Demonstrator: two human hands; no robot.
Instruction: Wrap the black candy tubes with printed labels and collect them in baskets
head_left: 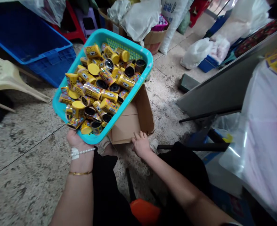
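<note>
Nearest: orange object [144,210] low between dark-clad legs, kind unclear.

Left hand [78,139]: under the near corner of the turquoise basket [92,138], bearing it from beneath. Fingers hidden; cannot tell how the grip is set.

Right hand [141,144]: on the near edge of an open carton [146,110], close to its right corner. Fingers loosely curled; cannot tell whether the grip pinches the cardboard.

Basket: tilted, overlapping the carton's left side in view. Yellow canisters [91,91] lie jumbled inside from near corner to far edge, some showing yellow ends, others dark.

Progress, as judged: canisters gathered, basket well loaded. Carton's visible part shows plain cardboard, no canisters; rest hidden by the basket. Handling of the canisters looks barely begun, with the whole load remaining.

Beyond: speckled floor [34,141], pale chair [1,75] left, blue crate [51,56] past the basket's left edge.
</note>
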